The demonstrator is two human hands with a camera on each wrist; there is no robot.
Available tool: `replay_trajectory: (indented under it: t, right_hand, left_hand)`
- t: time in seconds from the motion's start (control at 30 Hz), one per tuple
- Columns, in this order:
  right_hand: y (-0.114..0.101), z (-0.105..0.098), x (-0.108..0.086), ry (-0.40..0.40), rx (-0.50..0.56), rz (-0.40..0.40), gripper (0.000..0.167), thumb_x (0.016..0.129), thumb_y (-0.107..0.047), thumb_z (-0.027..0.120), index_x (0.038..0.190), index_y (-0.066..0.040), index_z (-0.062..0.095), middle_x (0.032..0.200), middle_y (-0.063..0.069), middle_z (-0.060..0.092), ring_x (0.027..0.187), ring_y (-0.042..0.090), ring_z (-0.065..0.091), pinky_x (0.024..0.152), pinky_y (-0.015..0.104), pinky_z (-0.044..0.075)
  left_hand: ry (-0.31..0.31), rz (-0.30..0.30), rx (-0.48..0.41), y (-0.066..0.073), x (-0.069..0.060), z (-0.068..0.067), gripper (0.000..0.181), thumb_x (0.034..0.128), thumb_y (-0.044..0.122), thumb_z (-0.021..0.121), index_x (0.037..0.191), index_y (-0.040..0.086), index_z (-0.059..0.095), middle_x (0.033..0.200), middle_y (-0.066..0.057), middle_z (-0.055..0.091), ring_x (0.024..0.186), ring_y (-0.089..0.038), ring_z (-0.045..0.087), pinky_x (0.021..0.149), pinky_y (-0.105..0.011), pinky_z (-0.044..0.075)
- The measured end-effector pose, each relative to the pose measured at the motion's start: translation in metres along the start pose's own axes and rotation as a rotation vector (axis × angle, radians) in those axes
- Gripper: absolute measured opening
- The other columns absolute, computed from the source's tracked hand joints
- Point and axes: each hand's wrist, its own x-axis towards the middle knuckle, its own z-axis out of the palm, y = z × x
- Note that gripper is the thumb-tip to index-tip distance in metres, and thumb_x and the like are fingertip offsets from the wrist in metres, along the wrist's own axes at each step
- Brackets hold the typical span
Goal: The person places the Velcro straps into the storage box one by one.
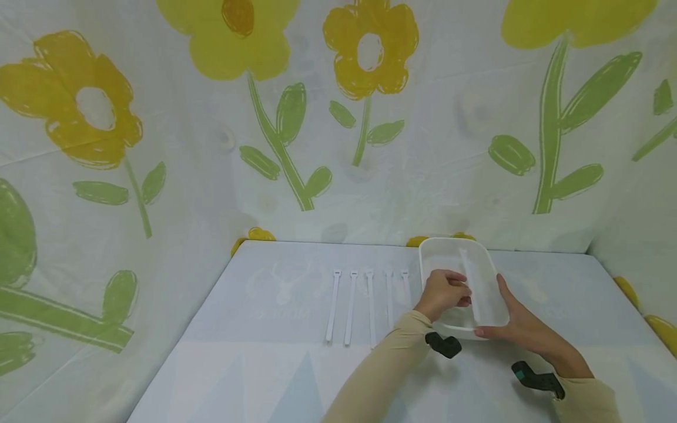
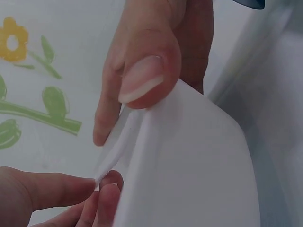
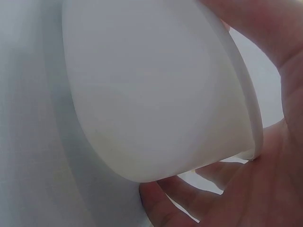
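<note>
Okay: left hand point(image 1: 446, 293) pinches strip point(image 2: 117, 152), long axis running toward right hand point(image 1: 529, 329), just right of it, gripping box point(image 3: 156, 90).

- A curtained-off booth; the wider room is hidden
- Flower-printed sheets point(image 1: 433, 182) rise on three sides
- A triangle-patterned table point(image 1: 238, 311) stands between them

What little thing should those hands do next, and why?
Maybe lift the thin white plastic-looking strip out and lay it beside the five slim white sticks: the left hand seems to pinch it inside the rectangular white tray, the right hand holds the tray, and those sticks lie in a row.
</note>
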Motion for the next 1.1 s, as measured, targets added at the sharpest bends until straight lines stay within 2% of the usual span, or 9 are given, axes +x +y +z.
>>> replay_trajectory:
  t: [0.17, 0.47, 0.87, 1.1]
  right_hand:
    - [-0.001, -0.0006, -0.0007, -0.003, -0.008, 0.008, 0.137, 0.085, -0.039, 0.082, 0.158, -0.008, -0.03, 0.165, 0.041, -0.005, 0.141, 0.061, 0.024, 0.107, 0.084, 0.032]
    - [-0.0003, 0.0001, -0.0021, -0.007, -0.004, 0.007, 0.135, 0.086, -0.039, 0.081, 0.159, -0.011, -0.03, 0.165, 0.04, -0.008, 0.143, 0.063, 0.02, 0.107, 0.085, 0.031]
    - [-0.0004, 0.0005, -0.0013, -0.001, -0.019, 0.008, 0.136, 0.086, -0.04, 0.081, 0.159, -0.009, -0.029, 0.165, 0.04, -0.007, 0.142, 0.064, 0.022, 0.107, 0.084, 0.032]
    - [-0.0001, 0.0007, -0.0007, -0.001, -0.03, 0.024, 0.136, 0.085, -0.042, 0.081, 0.159, -0.009, -0.029, 0.165, 0.04, -0.007, 0.142, 0.064, 0.022, 0.107, 0.084, 0.032]
  left_hand:
    - [-0.003, -0.009, 0.026, -0.0012, 0.0001, 0.0021, 0.014, 0.0896, -0.002, 0.075, 0.103, 0.001, 0.073, 0.077, -0.004, 0.071, 0.071, -0.025, 0.075, 0.073, -0.039, 0.068]
    - [0.001, -0.018, 0.061, -0.0015, 0.0015, 0.0064, 0.016, 0.087, -0.006, 0.075, 0.102, -0.001, 0.073, 0.074, -0.004, 0.071, 0.068, -0.025, 0.075, 0.07, -0.039, 0.067]
    - [0.007, -0.015, 0.067, -0.0021, 0.0027, 0.0088, 0.016, 0.0858, -0.006, 0.076, 0.101, -0.002, 0.073, 0.073, -0.006, 0.071, 0.069, -0.029, 0.076, 0.072, -0.043, 0.068]
    - [0.002, -0.02, 0.066, -0.0021, 0.0021, 0.0087, 0.016, 0.0861, -0.006, 0.076, 0.101, -0.002, 0.073, 0.074, -0.005, 0.071, 0.07, -0.03, 0.077, 0.071, -0.041, 0.068]
